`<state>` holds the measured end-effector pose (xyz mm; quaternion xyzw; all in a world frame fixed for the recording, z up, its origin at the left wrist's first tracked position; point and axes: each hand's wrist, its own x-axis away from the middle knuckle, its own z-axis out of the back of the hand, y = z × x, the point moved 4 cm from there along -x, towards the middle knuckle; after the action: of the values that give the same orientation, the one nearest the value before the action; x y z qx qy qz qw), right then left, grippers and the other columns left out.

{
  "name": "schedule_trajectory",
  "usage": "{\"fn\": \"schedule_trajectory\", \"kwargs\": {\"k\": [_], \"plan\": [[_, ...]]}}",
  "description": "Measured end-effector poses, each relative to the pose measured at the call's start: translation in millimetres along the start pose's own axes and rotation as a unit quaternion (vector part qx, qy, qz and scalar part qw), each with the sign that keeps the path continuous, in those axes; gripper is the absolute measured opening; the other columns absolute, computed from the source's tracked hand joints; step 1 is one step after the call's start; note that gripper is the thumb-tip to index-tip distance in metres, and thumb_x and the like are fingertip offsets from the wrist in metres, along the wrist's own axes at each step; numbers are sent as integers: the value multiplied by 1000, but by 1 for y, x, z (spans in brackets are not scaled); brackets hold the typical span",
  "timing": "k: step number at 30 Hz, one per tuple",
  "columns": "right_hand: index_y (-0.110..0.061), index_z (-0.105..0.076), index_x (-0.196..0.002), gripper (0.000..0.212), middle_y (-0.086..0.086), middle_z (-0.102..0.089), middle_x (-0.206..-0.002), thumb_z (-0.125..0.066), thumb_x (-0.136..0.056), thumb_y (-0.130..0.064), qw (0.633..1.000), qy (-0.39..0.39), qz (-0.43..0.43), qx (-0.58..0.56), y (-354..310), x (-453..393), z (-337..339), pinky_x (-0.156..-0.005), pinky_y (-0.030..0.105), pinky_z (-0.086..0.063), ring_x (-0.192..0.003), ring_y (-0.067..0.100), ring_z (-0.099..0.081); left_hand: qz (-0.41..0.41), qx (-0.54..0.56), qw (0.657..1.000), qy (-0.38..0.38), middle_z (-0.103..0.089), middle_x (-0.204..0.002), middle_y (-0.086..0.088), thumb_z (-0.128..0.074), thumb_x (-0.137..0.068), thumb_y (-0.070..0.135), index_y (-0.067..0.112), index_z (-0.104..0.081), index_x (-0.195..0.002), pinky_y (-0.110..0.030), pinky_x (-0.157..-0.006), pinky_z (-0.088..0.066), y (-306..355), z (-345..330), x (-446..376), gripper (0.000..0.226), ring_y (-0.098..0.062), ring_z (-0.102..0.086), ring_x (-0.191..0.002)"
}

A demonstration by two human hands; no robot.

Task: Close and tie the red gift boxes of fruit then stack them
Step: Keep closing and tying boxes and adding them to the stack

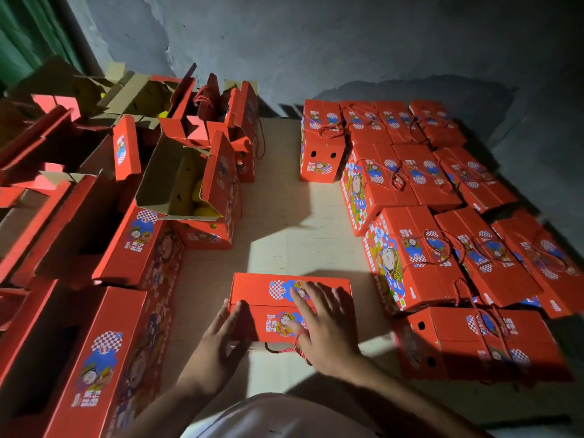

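Observation:
A red gift box (262, 294) lies on the pale floor in front of me, its two lid flaps folded down and meeting in a seam. My left hand (222, 335) presses against its near left corner with straight fingers. My right hand (322, 324) lies flat on the lid with fingers spread. A red cord (286, 349) loops round its thumb and hangs down the box's near side.
Several closed, tied red boxes (414, 257) stand packed together on the right, against a grey wall. Open boxes (186, 188) with raised flaps and yellow fruit fill the left. A strip of pale floor (284, 222) runs between the two groups.

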<state>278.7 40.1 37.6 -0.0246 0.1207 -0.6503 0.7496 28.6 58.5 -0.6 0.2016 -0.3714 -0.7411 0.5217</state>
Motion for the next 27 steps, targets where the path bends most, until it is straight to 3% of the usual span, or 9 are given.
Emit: {"fn": "schedule_trajectory", "kwargs": {"k": [4, 8, 12, 15, 18, 20, 22, 24, 27], "plan": [[-30, -30, -159, 69, 6, -54, -147, -46, -97, -55, 976, -167, -137, -17, 25, -62, -1, -112, 41, -34, -134, 30, -48, -18, -5, 1000, -8, -15, -169, 3, -74, -92, 31, 36, -21, -161, -20, -121, -23, 1, 2, 10, 88, -5, -14, -155], [-30, -49, -146, 66, 5, -60, -140, -62, -84, -48, 911, -320, -240, -105, 46, -103, -6, -100, 32, -48, -125, 28, -58, -21, -2, 1000, -12, -17, -169, 4, -76, -90, 27, 35, -17, -162, -35, -123, -30, 4, 3, 17, 93, -10, -18, -155], [-26, -63, -127, 48, 1, -74, -106, -69, -83, -7, 891, -273, -247, -266, 38, -124, -1, -73, 28, -54, -88, 17, -68, 12, -14, 999, -34, -15, -168, 2, -72, -92, 28, 20, 1, -160, -24, -121, -26, 5, 4, 16, 101, -14, -22, -154], [-30, -65, -113, 33, 0, -74, -92, -75, -86, -14, 901, -220, -229, -295, 25, -128, 10, -75, 32, -55, -80, 17, -69, 49, -19, 997, -50, -12, -168, 4, -68, -94, 31, 16, 13, -156, -23, -120, -28, 4, 5, 11, 104, -14, -25, -153], [-29, -63, -121, 43, 11, -73, -100, -71, -85, -7, 878, -279, -213, -325, 13, -125, 28, -57, 25, -49, -59, 15, -64, 78, -17, 996, -46, -20, -165, 7, -69, -94, 32, 24, 12, -156, -15, -114, -30, 2, 6, 6, 103, -10, -33, -148], [-29, -65, -123, 53, 21, -74, -97, -70, -78, -3, 855, -346, -197, -332, 8, -123, 48, -51, 21, -45, -50, 15, -61, 87, -15, 995, -37, -30, -159, 8, -71, -92, 31, 33, 9, -154, -8, -103, -35, 1, 7, 2, 101, -5, -44, -137], [-31, -72, -117, 52, 20, -72, -82, -76, -71, -7, 843, -369, -178, -349, 1, -124, 70, -51, 20, -44, -50, 14, -58, 86, -11, 996, -24, -39, -153, 8, -73, -90, 28, 42, -1, -154, -12, -94, -45, 0, 9, -3, 97, -7, -54, -126], [-35, -77, -106, 43, 11, -72, -71, -75, -69, -13, 847, -320, -193, -379, -5, -129, 88, -52, 22, -42, -54, 14, -55, 73, 9, 997, -3, -45, -148, 7, -74, -89, 23, 49, -18, -153, -21, -91, -52, 3, 14, -12, 89, -7, -57, -120], [-37, -79, -96, 40, 0, -66, -58, -59, -77, -8, 851, -218, -238, -414, -2, -142, 104, -51, 25, -35, -57, 20, -47, 21, 25, 999, 33, -52, -140, 13, -73, -92, 23, 55, -37, -147, -22, -92, -54, 17, 26, -36, 73, 9, -54, -117]]}}
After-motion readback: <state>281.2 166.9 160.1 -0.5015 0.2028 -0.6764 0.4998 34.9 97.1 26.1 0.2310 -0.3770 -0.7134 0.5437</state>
